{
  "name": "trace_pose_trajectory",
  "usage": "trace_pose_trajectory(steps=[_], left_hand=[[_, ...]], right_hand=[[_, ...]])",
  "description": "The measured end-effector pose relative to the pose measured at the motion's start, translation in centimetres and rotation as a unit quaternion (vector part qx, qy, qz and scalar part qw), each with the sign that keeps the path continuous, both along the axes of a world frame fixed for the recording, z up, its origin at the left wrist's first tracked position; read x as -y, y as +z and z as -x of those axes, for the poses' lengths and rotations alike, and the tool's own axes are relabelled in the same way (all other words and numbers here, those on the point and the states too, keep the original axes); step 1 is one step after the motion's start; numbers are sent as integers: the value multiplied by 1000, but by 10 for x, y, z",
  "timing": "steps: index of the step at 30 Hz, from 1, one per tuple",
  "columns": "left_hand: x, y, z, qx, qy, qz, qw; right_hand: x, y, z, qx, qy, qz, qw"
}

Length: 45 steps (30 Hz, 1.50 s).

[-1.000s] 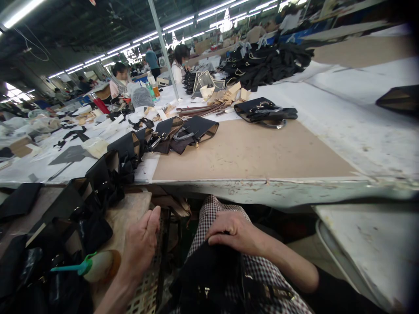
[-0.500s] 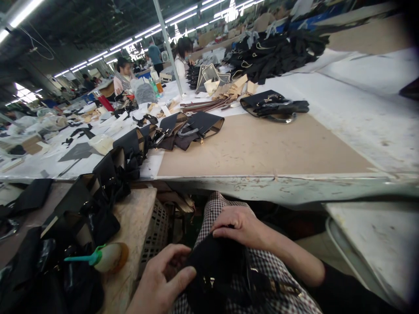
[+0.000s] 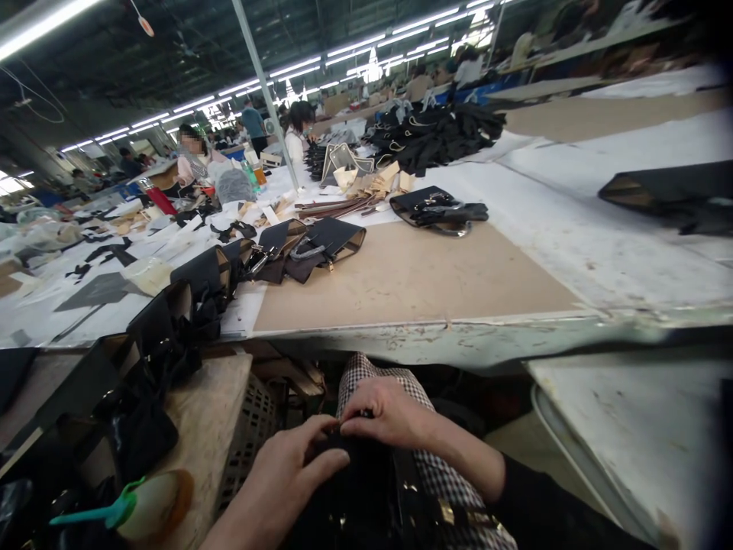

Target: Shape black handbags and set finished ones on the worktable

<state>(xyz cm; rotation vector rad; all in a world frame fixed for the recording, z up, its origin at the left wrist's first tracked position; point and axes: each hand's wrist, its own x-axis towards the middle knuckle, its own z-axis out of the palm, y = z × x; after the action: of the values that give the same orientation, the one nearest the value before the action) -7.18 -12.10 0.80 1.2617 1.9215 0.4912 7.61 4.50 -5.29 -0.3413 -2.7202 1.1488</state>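
Note:
A black handbag (image 3: 366, 481) with small gold metal fittings lies across my lap on a checked cloth (image 3: 447, 481). My right hand (image 3: 383, 412) pinches the bag's far edge between thumb and curled fingers. Close beside it, my left hand (image 3: 286, 470) grips the same edge from the left, its fingertips partly hidden behind the material. The bag's lower part runs out of the picture, and its straps with gold hardware hang to the right.
A bench with a brown sheet (image 3: 424, 275) stands ahead, bearing several black bags (image 3: 337, 241). More bags line the left side, near a glue bottle (image 3: 154, 504) with a teal nozzle. A white surface (image 3: 641, 428) lies to the right. Other people work farther back.
My left hand has moved up along the bag to its far edge, close to my right hand. The view has turned right, bringing another black bag in at the right side.

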Motion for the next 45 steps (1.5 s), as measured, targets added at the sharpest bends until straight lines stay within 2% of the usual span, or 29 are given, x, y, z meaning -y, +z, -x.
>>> trace_pose_trajectory(steps=[4,8,10,13,16,19,22,24,27,30,33,36,38,39,42,45], left_hand=[[-38,-20,-3,19,-57,-23,998],[-49,-25,-1,-7,-87,-21,996],[-50,-24,0,-29,-100,-15,994],[-55,-26,-3,-34,-116,-14,993],[-66,-27,-10,-30,-143,-16,989],[-73,-12,-12,-33,-182,-19,983],[-71,20,-3,-63,-207,-22,976],[-65,41,7,-83,-224,-12,971],[-55,55,18,-84,-277,40,956],[-50,46,17,-53,-320,91,942],[-57,30,6,66,-283,96,952],[-68,21,-7,176,-242,108,948],[-75,17,-13,182,-234,108,949],[-78,15,-15,171,-234,102,952],[-83,8,-18,134,-238,82,959],[-85,0,-17,120,-232,70,963]], right_hand=[[-2,11,-10,10,-100,27,995],[22,22,-47,-17,-173,66,983],[49,16,-65,9,-209,76,975],[88,-4,-81,71,-231,109,964],[104,-14,-90,73,-282,146,945],[96,4,-108,15,-316,168,934],[82,38,-141,-26,-314,230,921],[73,54,-165,-33,-288,278,916],[60,51,-192,-17,-223,338,914],[47,26,-200,-2,-165,393,904],[36,9,-195,-16,-142,408,902],[26,13,-193,-3,-140,314,939],[22,22,-193,11,-154,252,955],[22,26,-192,12,-164,247,955],[25,30,-186,5,-195,320,927],[28,20,-175,-11,-231,387,893]])
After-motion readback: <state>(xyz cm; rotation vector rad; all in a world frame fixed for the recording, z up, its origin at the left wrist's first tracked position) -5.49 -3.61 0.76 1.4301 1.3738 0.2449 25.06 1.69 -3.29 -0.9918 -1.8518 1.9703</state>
